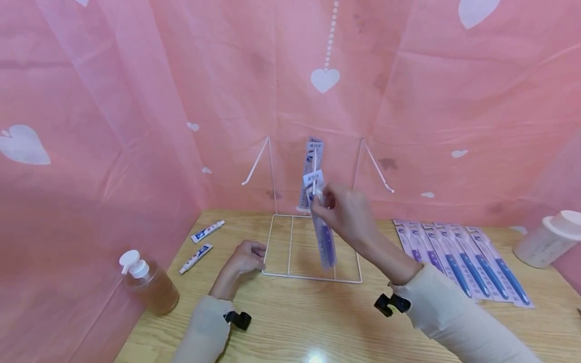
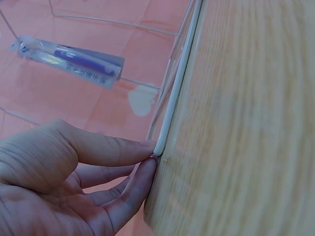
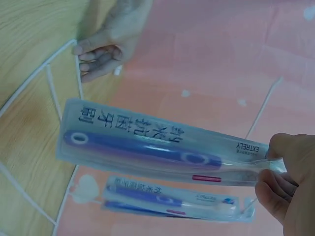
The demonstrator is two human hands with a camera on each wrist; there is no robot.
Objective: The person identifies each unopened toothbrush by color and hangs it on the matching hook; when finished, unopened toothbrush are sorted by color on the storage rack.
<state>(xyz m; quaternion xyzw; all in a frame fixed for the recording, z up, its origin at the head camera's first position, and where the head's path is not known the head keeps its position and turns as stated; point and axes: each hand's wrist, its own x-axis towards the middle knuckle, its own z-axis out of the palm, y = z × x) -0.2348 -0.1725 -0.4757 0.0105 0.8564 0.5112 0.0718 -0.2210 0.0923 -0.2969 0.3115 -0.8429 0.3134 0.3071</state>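
A white wire rack (image 1: 299, 277) stands on the wooden table, with upright hooks at its back. My left hand (image 1: 245, 258) pinches the front left corner of its base between thumb and fingers, as the left wrist view shows. At the middle hook, my right hand (image 1: 348, 209) pinches a packaged purple toothbrush (image 3: 142, 146) near its top end. In the head view, that package's header card is at the hook's front tip; whether the tip passes through it, I cannot tell. Behind it, other packaged toothbrushes (image 3: 165, 196) hang on the same hook.
Several packaged toothbrushes (image 1: 469, 264) lie in a row on the right. Beyond them is a white container (image 1: 544, 242). On the left are two small toothpaste tubes (image 1: 196, 258) and a pump bottle (image 1: 154, 290). A pink curtain (image 1: 236, 75) hangs behind the table.
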